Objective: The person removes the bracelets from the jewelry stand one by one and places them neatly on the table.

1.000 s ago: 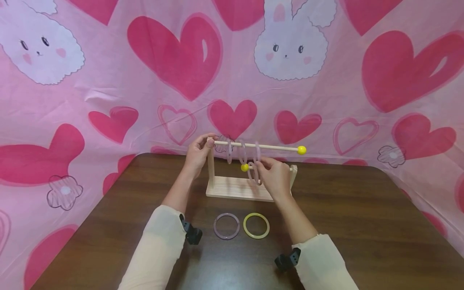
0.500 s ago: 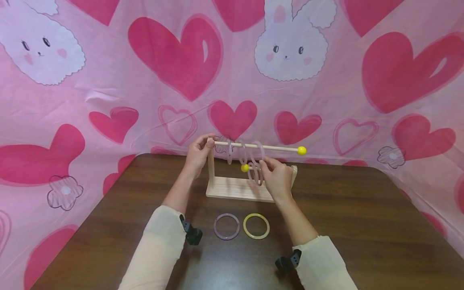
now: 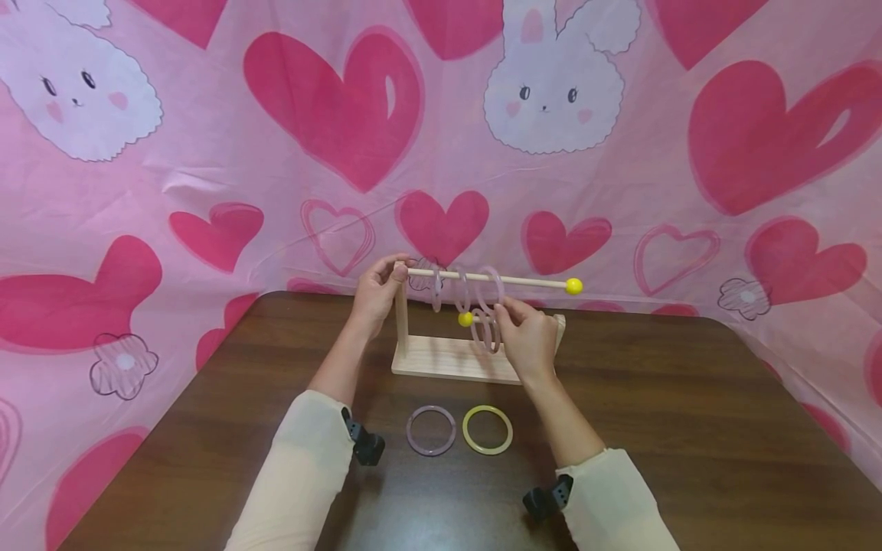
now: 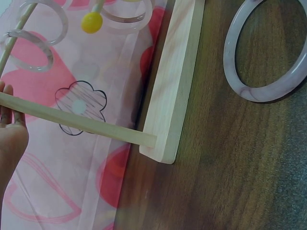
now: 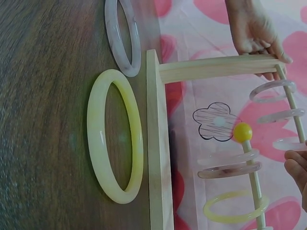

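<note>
My left hand (image 3: 375,297) grips the top of the left post of a wooden bangle stand (image 3: 448,359). The stand's upper rod (image 3: 530,281) runs to the right and carries three pale lilac bangles. My right hand (image 3: 529,340) pinches the lower edge of the rightmost bangle (image 5: 289,144) between thumb and fingers; this bangle hangs around the rod, slightly turned. Below, on the lower rod (image 5: 255,194), hang several more bangles, among them a brownish-lilac bangle (image 5: 229,170) and a yellow bangle (image 5: 230,220). My right hand partly hides that rod in the head view.
In front of the stand, a lilac bangle (image 3: 431,453) and a yellow bangle (image 3: 488,452) lie flat on the brown table (image 3: 689,428). Yellow balls cap the upper rod (image 3: 574,286) and the lower rod's left end. A pink heart-patterned cloth (image 3: 441,138) hangs behind.
My right hand has shifted slightly right, and the bangle it pinches has turned from nearly edge-on to a more open angle. My left hand stays on the post.
</note>
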The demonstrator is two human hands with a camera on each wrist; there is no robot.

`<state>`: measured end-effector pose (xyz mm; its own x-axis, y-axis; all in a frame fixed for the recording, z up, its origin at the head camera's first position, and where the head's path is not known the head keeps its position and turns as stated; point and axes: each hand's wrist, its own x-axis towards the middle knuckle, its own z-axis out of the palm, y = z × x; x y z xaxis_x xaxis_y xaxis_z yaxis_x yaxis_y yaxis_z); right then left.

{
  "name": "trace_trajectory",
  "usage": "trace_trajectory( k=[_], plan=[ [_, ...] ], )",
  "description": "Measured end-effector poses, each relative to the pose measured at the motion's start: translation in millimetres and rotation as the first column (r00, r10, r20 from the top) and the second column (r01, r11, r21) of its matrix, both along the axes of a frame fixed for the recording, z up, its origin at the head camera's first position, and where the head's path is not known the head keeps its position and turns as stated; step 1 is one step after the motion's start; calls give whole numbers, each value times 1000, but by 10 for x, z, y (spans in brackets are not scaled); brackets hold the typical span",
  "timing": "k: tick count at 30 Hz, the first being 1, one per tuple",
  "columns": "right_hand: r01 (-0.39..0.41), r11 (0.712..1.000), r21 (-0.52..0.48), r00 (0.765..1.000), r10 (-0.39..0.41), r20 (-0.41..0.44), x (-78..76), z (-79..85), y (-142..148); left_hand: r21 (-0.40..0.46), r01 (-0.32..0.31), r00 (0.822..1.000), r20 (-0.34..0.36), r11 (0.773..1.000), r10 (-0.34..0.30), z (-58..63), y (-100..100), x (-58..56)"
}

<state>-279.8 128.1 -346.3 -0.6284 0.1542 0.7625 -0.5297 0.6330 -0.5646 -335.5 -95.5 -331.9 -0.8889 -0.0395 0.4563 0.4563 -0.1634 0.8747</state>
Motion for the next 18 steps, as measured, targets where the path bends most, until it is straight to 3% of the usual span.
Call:
trace_trajectory(
  k=[18],
  plan=[
    [18, 1000, -23, 992, -21, -126, 33, 25, 8, -6, 5, 1000, 19, 1000, -5, 15, -3, 12]
  ],
)
